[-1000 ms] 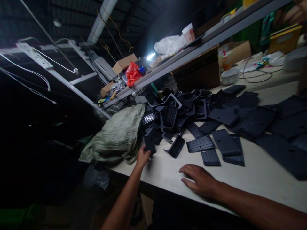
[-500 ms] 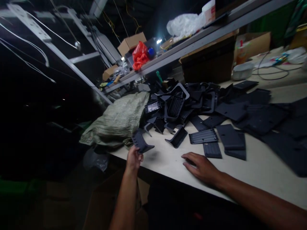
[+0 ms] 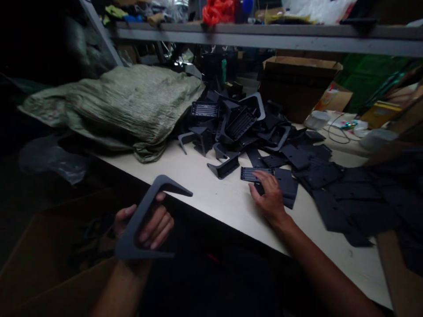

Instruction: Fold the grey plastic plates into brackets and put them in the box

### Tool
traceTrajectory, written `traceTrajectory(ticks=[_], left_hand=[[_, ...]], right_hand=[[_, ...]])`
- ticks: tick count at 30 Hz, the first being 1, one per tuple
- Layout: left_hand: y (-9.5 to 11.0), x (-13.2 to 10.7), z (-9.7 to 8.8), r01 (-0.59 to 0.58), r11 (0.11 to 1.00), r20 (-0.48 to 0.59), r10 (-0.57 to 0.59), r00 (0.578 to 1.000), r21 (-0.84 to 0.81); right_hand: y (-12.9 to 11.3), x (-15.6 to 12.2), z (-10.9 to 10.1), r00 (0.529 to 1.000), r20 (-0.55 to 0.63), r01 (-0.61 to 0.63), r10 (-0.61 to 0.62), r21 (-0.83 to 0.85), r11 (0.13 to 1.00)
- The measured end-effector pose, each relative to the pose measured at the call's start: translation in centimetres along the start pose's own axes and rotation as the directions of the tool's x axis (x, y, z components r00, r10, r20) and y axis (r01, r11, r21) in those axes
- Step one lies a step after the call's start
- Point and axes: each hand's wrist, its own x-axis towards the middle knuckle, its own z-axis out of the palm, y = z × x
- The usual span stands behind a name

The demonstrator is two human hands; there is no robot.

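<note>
Left hand (image 3: 147, 231) grasps a black plastic frame (image 3: 136, 218) just off the table's (image 3: 211, 198) near edge. Right hand (image 3: 269, 193) rests open on a grille panel (image 3: 253, 174) on the table, beside a heap of black parts (image 3: 234, 125).

The left hand (image 3: 147, 229) is partly hidden behind a plastic frame (image 3: 136, 218). At the top edge, a red bag (image 3: 218, 12) on the shelf (image 3: 264, 37) is cut off. In the pile (image 3: 238, 127) at center, upper pieces bury the lower ones. Things in the box (image 3: 42, 268) at lower left are too dark to make out.
</note>
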Motion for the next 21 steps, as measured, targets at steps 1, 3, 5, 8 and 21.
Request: traceTrajectory(ticks=[1, 3, 5, 8, 21], left_hand=[[0.3, -0.5, -0.2, 0.005, 0.999, 0.040, -0.007, 0.999, 0.054], [1.0, -1.4, -0.6, 0.010, 0.985, 0.060, -0.021, 0.998, 0.172], [1.8, -2.3, -1.1, 0.016, 0.967, 0.009, -0.019, 1.000, 0.253], [2.5, -3.0, -1.8, 0.054, 0.949, -0.105, -0.022, 0.994, 0.310], [-1.0, -2.7, -3.1, 0.221, 0.975, -0.239, -0.217, 0.947, -0.011]], right_hand=[[0.6, 0.2, -0.5, 0.999, -0.023, -0.025, 0.024, -0.053, 0.998], [1.9, 0.2, -1.8, 0.995, -0.065, -0.087, 0.078, -0.153, 0.984], [3.1, -0.2, -3.1, 0.984, -0.096, -0.169, 0.150, -0.235, 0.957], [4.5, -1.2, -4.5, 0.937, -0.081, -0.349, 0.341, -0.315, 0.883], [7.4, -0.2, -9.3, 0.771, -0.086, -0.636, 0.631, -0.128, 0.761]])
